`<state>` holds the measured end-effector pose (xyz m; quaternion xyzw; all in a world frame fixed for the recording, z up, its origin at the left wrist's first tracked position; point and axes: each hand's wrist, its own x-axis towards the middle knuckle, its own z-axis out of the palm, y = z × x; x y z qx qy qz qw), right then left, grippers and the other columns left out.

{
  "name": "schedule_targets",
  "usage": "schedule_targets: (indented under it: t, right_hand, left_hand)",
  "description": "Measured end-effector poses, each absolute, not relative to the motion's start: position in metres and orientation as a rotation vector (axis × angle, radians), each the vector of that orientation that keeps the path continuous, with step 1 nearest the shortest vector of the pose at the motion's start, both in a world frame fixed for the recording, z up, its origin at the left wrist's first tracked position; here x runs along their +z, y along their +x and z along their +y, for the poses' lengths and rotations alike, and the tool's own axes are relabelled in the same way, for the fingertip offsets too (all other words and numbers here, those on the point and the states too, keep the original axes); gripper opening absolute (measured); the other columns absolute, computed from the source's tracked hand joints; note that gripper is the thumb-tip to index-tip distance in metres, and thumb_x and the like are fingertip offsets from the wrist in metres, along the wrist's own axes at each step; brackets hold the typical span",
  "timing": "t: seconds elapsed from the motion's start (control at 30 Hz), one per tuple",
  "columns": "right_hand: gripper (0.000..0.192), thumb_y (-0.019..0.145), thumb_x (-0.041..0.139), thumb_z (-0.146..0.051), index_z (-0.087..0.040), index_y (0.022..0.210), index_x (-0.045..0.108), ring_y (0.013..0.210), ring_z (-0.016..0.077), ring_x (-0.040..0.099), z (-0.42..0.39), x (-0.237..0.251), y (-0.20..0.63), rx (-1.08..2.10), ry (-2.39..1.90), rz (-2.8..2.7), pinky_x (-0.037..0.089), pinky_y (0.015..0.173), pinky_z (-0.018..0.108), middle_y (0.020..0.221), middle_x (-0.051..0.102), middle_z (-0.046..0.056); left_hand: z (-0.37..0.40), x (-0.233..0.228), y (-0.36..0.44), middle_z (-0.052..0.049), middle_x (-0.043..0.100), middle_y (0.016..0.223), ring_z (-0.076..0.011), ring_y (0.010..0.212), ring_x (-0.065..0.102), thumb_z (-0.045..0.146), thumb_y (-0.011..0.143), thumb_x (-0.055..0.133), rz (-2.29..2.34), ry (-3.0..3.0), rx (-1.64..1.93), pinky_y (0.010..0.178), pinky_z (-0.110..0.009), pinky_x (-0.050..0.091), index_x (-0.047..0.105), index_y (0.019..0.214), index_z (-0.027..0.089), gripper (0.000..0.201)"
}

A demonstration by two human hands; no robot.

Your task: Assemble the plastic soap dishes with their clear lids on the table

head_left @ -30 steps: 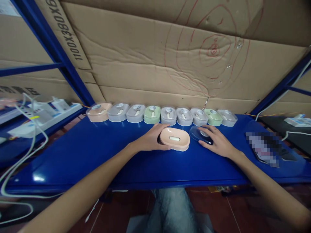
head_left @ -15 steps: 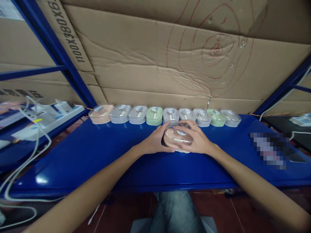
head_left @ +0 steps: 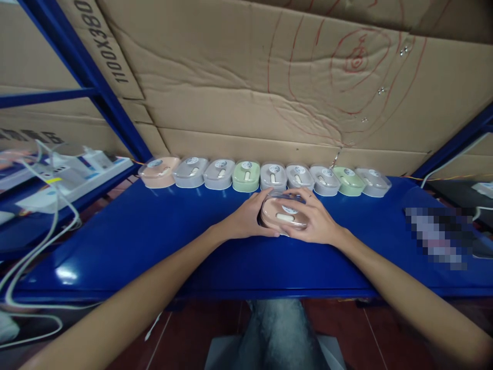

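Note:
Between my two hands is a pink-brown plastic box (head_left: pixel 275 209) with a clear lid, a round sticker and a white clip on its near side. My left hand (head_left: pixel 249 216) wraps round its left side, thumb at the near edge. Over the right side and part of the lid curls my right hand (head_left: pixel 314 218). The box is at the middle of the blue table (head_left: pixel 154 246); whether its base touches the surface I cannot tell. Just behind stands a row of similar lidded boxes, among them a grey one (head_left: pixel 273 177) and a green one (head_left: pixel 246 177).
A pink box (head_left: pixel 158 173) ends the row at the left, a grey box (head_left: pixel 372 182) at the right. Cardboard (head_left: pixel 215 103) walls the back between blue metal posts. White power strips (head_left: pixel 77 180) and loose cables lie at the left. A blurred-out item (head_left: pixel 439 239) lies at the right.
The view has shifted slightly, so the cardboard markings sit higher and further right. Both hands stay round the pink-brown box, with little visible change in their hold.

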<state>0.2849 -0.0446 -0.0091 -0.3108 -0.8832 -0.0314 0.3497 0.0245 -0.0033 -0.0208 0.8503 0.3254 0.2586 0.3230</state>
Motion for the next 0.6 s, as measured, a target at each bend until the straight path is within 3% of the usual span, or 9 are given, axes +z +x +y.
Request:
schedule_targets:
  t: [0.27, 0.6]
  right_hand:
    - [0.06, 0.091, 0.08, -0.048, -0.031, 0.147, 0.067, 0.128, 0.0348, 0.065, -0.0448, -0.0112, 0.2851, -0.023, -0.833, -2.327, 0.055, 0.109, 0.06, 0.145, 0.063, 0.014]
    - [0.061, 0.09, 0.082, -0.045, -0.03, 0.147, 0.065, 0.128, 0.0344, 0.066, -0.0449, -0.0131, 0.2845, -0.024, -0.806, -2.31, 0.055, 0.11, 0.059, 0.143, 0.064, 0.014]
  left_hand:
    - [-0.0026, -0.0222, 0.0244, -0.022, 0.04, 0.174, -0.0462, 0.161, 0.039, 0.063, 0.069, 0.097, 0.89, 2.244, 0.639, 0.13, -0.066, 0.034, 0.031, 0.172, 0.021, 0.129]
    - [-0.0045, -0.0197, 0.0245, -0.02, 0.042, 0.174, -0.0439, 0.16, 0.041, 0.059, 0.074, 0.097, 0.83, 2.314, 0.669, 0.13, -0.065, 0.035, 0.035, 0.17, 0.024, 0.12]
